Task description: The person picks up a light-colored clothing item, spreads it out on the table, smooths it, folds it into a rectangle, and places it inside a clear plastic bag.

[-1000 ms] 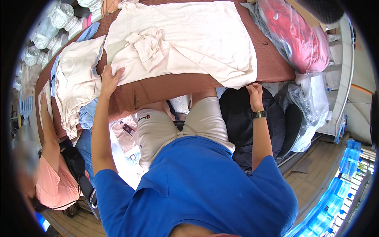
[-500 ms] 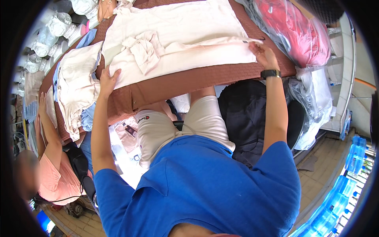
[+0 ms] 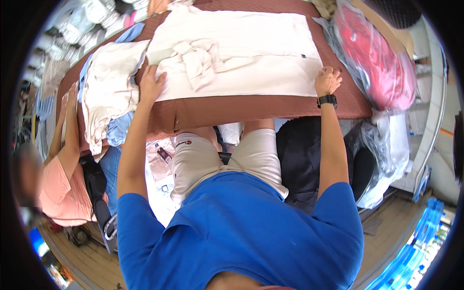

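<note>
Cream garment (image 3: 261,38) on a brown-covered table (image 3: 241,107): the cloth is lying at the middle of the table, its near part folded over in a long, straight band. A crumpled bunch (image 3: 197,63) of the same cream cloth is sitting on the left of that band, and a small dark tag (image 3: 303,56) is showing toward its right end. Along the table's near edge, a bare brown strip is running; toward the table's right end, a wider bare patch is opening; to the left, only a narrow gap is remaining.

My left hand (image 3: 152,83) is resting at the garment's left edge, thumb spread away from the fingers, thumb touching the cloth. My right hand (image 3: 328,81) is staying low at the right edge, fingers loosely bent; I cannot tell whether they are gripping cloth.

Farther out, a second cream garment (image 3: 111,72) is covering the table's left part, and a red bundle in clear plastic (image 3: 374,58) is lying at its right end. Beyond the table's left end, a co-worker (image 3: 65,188) is sitting.
</note>
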`<action>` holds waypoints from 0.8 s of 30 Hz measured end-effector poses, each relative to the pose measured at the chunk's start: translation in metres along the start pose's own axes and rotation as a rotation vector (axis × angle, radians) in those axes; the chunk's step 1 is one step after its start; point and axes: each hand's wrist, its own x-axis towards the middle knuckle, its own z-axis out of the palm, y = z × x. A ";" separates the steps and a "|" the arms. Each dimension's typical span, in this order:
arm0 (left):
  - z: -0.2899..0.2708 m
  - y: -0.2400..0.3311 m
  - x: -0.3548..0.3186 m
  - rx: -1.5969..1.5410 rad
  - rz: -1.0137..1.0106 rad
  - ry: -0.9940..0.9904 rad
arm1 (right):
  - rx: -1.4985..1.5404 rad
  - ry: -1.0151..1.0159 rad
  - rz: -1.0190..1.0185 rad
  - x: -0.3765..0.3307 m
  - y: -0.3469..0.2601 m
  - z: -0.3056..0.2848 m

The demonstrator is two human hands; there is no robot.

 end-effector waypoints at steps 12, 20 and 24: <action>0.001 0.008 0.001 -0.223 -0.260 0.039 | 0.804 -0.444 -0.650 -0.110 -0.302 -0.073; 0.009 0.003 -0.001 -0.145 -0.087 0.031 | 1.059 -0.189 -0.664 0.052 -0.372 -0.061; 0.006 -0.002 0.003 -0.211 -0.191 -0.049 | 0.943 -0.298 -0.739 0.080 -0.374 -0.068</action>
